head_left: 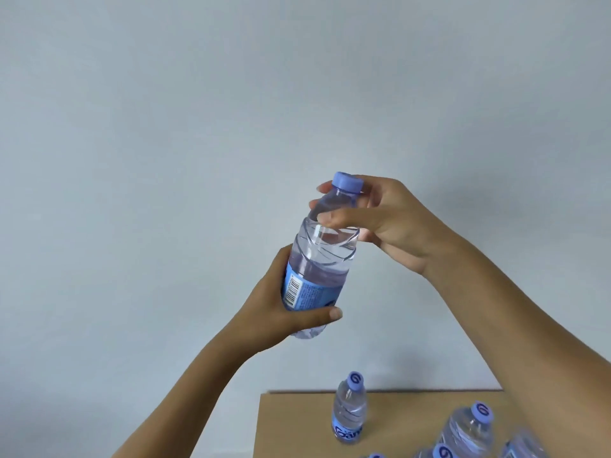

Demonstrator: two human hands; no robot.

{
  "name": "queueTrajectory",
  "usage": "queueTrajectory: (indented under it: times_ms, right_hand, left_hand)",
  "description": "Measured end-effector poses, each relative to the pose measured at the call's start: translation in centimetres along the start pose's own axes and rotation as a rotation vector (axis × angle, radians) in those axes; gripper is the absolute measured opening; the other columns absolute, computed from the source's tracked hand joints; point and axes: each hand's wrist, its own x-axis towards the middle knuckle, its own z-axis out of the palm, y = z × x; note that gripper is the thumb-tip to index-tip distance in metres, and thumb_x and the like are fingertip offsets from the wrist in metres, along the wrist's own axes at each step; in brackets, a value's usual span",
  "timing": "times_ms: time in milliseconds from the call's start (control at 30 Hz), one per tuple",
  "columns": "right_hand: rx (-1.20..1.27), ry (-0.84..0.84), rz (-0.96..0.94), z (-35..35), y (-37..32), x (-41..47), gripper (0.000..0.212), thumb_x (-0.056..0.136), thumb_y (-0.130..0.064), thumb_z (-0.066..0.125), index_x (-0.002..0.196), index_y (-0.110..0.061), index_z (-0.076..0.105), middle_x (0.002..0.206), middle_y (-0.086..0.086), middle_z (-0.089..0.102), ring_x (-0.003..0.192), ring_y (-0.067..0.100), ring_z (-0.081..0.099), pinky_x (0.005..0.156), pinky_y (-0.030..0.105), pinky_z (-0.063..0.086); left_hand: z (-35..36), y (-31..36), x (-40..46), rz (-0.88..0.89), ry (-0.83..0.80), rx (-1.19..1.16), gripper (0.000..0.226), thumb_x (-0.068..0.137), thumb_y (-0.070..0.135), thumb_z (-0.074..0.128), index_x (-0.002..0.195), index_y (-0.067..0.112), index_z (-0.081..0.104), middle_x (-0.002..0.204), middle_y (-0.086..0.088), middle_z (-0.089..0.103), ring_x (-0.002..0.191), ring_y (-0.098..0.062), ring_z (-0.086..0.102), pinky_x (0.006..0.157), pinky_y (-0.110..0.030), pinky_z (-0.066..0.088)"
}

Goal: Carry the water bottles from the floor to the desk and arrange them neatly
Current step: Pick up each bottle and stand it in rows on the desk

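Observation:
I hold one clear water bottle [322,256] with a blue cap and blue label up in front of the wall, tilted slightly right. My left hand [281,309] grips its lower body around the label, thumb across the front. My right hand [373,223] grips the neck and shoulder just below the cap. Below, several more bottles stand upright on the light wooden desk [297,421]: one [349,409] alone near the back edge, others [469,428] clustered at the bottom right, partly cut off by the frame.
A plain pale grey-blue wall [165,127] fills most of the view. The desk's left edge runs down at the bottom centre, its back edge meets the wall. The floor is out of view.

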Motion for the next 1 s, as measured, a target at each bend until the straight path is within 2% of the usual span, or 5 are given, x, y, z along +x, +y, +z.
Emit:
queueTrajectory:
  times_ms: [200,333,633,800,1000]
  right_hand:
    - [0.158,0.028,-0.129,1.1,-3.1,1.2,0.018,0.082,-0.017,0.075,0.098,-0.01,0.072,0.093,0.006,0.069,0.088,0.019,0.067,0.088,0.037,0.052]
    - [0.061,0.159,-0.204,2.8,-4.1,1.9,0.028,0.079,-0.036,0.079,0.095,-0.018,0.066,0.087,-0.006,0.068,0.084,0.012,0.069,0.082,0.034,0.057]
    - [0.107,0.221,-0.263,2.9,-4.4,2.5,0.032,0.072,-0.012,0.081,0.1,-0.013,0.065,0.094,0.0,0.071,0.083,0.018,0.072,0.073,0.033,0.058]
    - [0.203,0.12,-0.298,2.2,-6.5,2.4,0.035,0.069,-0.011,0.076,0.102,-0.011,0.066,0.101,0.011,0.07,0.093,0.036,0.072,0.082,0.044,0.06]
    - [0.223,0.004,-0.325,1.4,-9.1,2.6,0.036,0.073,-0.011,0.072,0.107,-0.014,0.062,0.105,0.007,0.072,0.097,0.028,0.07,0.081,0.038,0.06]
  left_hand:
    - [0.8,3.8,1.5,0.126,0.2,-0.103,0.051,0.068,0.025,0.084,0.108,0.024,0.052,0.082,0.002,0.068,0.062,-0.014,0.064,0.054,-0.021,0.051]
    - [1.1,5.9,2.3,0.113,0.283,-0.11,0.059,0.063,0.031,0.083,0.113,0.023,0.053,0.095,0.004,0.07,0.08,-0.013,0.07,0.064,-0.02,0.055]
    - [1.0,7.1,2.0,0.086,0.245,-0.083,0.105,0.063,0.035,0.09,0.146,0.026,0.028,0.109,0.01,0.066,0.091,-0.007,0.07,0.062,-0.016,0.055]
    - [0.1,8.6,2.1,0.184,0.158,-0.178,0.073,0.063,0.039,0.083,0.127,0.026,0.05,0.106,0.007,0.07,0.095,-0.014,0.07,0.072,-0.02,0.055]
    - [-0.3,9.9,3.2,0.19,0.129,-0.21,0.058,0.059,0.039,0.084,0.11,0.023,0.062,0.099,-0.003,0.073,0.091,-0.024,0.072,0.079,-0.038,0.06]
